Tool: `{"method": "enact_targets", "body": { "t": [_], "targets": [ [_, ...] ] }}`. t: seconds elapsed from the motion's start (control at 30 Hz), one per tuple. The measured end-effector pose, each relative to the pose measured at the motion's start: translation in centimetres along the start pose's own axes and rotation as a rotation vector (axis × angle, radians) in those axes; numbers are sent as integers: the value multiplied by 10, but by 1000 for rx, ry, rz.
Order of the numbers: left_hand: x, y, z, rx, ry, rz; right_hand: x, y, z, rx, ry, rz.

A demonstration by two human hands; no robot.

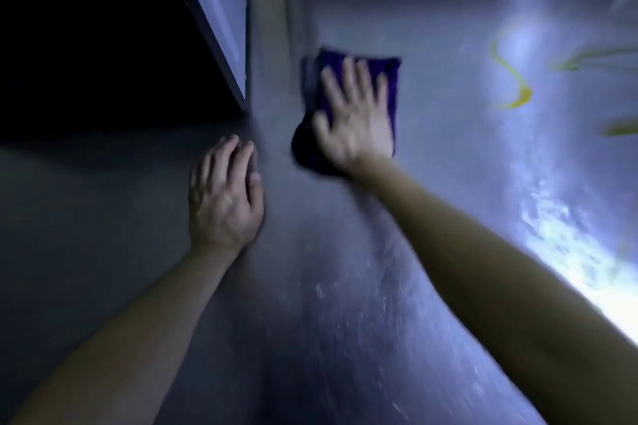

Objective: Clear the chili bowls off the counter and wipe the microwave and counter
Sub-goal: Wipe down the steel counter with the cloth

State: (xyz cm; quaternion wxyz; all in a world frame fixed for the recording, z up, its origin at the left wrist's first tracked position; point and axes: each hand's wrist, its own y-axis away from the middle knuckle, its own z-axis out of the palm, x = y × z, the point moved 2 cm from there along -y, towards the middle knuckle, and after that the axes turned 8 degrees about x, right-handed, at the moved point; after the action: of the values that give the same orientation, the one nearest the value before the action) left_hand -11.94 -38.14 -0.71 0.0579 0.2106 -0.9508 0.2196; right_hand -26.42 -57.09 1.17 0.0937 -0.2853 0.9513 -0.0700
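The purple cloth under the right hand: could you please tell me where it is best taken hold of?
Probably its far right corner, pinched from the right. The purple cloth lies flat on the counter, the right hand presses its middle with straight fingers, and that corner shows bare.

A dark purple cloth point(305, 148) lies spread on the scuffed, shiny steel counter point(345, 304).

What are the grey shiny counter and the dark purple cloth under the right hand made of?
Grey shiny counter: likely brushed stainless steel, semi-gloss; bright glare and fine scratch streaks. Dark purple cloth, pressed under the right hand: soft matte textile, maybe microfibre; motion blur hides the weave.
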Motion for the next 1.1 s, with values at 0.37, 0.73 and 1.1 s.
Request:
{"method": "enact_targets", "body": {
  "t": [0.37,0.73,1.1],
  "targets": [
    [0,1,2,4,1,-3,149,34,-22,19,97,225],
    [2,0,-2,4,18,-8,63,186,-39,-155,-95,-396],
    [22,-8,-9,-100,-173,-6,72,190,-39,-57,-39,-58]
  ]
}}
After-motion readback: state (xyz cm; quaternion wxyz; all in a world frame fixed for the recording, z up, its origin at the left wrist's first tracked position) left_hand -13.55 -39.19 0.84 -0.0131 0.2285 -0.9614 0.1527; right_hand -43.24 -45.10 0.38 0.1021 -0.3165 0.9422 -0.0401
